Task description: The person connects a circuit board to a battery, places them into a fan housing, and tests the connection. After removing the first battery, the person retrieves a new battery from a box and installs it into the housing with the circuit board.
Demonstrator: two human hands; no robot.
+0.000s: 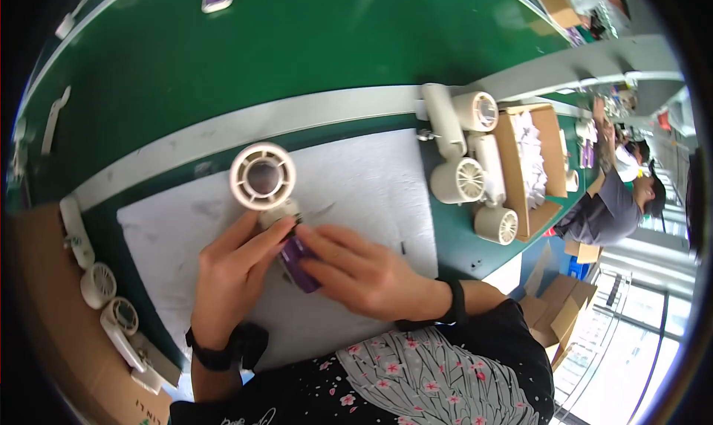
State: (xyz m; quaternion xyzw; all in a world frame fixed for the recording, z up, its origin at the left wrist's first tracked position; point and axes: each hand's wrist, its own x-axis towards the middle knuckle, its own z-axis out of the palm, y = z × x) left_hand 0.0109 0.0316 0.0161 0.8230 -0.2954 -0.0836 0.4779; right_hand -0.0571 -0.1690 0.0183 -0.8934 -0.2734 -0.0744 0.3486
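Appliance, cream-coloured and handheld, with a round spoked head, is held between the two hands, above the white work sheet; it may be a small fan or a dryer, I cannot tell which. Its head stands just beyond the left hand, face upward. The left hand is closed around the neck below the head, with thumb and forefinger pinching there. The right hand has its fingers bent against the purple handle part, gripping it from the right side. Between the fingertips of both hands there is a small dark detail at the joint, too blurred to read.

The body looks like hard, smooth plastic: I judge it light to moderate in weight, stiff, and slightly slippery. The thin spokes are probably its most fragile place, so the neck and the handle seem better for holding than the face. The joint should be treated gently, without twisting.

To the right of the hands lie similar cream units, beside an open cardboard box with crumpled white material. To the left of the hands, other units lie near a brown carton.
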